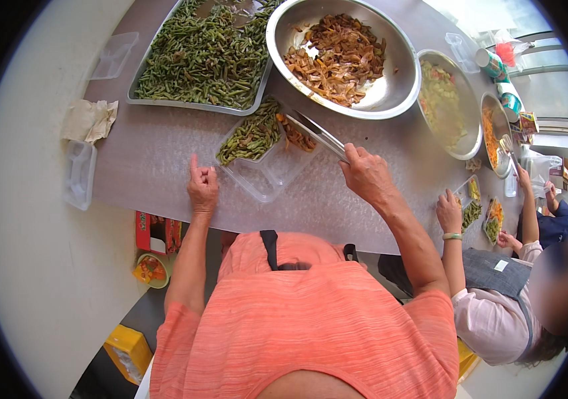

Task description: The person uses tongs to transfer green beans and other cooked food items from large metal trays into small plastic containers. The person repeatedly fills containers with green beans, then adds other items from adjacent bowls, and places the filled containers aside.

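Observation:
My right hand (pixel 368 174) is closed around metal tongs (pixel 329 141), whose tips reach over a clear plastic compartment tray (pixel 265 187). In that tray, chopped green beans (pixel 252 137) fill one compartment and brown sliced food (pixel 297 137) lies in another beside the tong tips; the front compartment holds no food. Left of the tray, my left hand (pixel 202 186) holds nothing, its index finger stretched out and the other fingers partly curled, apart from the tray. Behind stand a large rectangular metal pan (pixel 197 105) of green beans and a round steel bowl (pixel 390 100) with the brown slices.
To the right are a bowl of pale vegetables (pixel 445 106) and a bowl of orange shreds (pixel 490 136). A co-worker (pixel 497 299) handles other filled trays (pixel 472 211) there. At the left edge lie brown paper (pixel 91 121) and clear containers (pixel 81 174). A yellow crate (pixel 127 349) sits below.

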`<state>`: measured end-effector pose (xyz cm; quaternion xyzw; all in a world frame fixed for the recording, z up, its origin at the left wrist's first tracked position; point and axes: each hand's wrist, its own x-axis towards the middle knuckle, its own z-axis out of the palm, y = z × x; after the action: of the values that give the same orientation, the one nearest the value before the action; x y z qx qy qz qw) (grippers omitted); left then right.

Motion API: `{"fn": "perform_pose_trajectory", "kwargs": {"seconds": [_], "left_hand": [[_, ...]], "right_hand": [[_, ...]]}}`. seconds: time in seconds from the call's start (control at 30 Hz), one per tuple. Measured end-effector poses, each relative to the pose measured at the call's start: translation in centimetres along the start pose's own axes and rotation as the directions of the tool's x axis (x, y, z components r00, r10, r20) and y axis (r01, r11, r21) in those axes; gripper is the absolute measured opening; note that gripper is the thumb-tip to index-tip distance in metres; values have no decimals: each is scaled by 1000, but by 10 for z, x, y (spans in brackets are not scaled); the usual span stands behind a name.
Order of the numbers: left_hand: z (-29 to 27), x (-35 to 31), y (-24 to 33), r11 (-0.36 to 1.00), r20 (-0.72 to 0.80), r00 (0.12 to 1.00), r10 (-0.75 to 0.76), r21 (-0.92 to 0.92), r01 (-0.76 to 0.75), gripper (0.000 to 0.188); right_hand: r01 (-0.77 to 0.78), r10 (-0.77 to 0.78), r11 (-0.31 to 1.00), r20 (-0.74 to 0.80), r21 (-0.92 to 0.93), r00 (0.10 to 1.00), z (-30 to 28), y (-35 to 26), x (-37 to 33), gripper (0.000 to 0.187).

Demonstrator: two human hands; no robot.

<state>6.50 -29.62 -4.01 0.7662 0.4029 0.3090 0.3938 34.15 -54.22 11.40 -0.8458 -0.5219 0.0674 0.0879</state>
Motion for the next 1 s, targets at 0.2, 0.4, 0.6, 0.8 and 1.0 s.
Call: {"fn": "perform_pose_trajectory", "kwargs": {"seconds": [0.2,0.4,0.6,0.8,1.0], "left_hand": [[5,0,1,990,-17,992,125,71,-124,57],[3,0,9,992,-11,997,77,106,-76,55],[3,0,13,996,-6,999,42,76,-41,54],[5,-2,6,993,-24,999,48,105,-45,54],[4,-1,8,991,-20,998,66,115,-63,53]], "right_hand": [[-12,13,1000,39,-28,999,23,10,9,25],[37,-36,999,61,-12,997,7,0,-11,23],[-21,19,983,13,185,1000,-3,21,-17,25],[-93,111,964,-58,248,992,-53,29,41,30],[-146,147,989,82,-10,986,-14,48,144,26]]}}
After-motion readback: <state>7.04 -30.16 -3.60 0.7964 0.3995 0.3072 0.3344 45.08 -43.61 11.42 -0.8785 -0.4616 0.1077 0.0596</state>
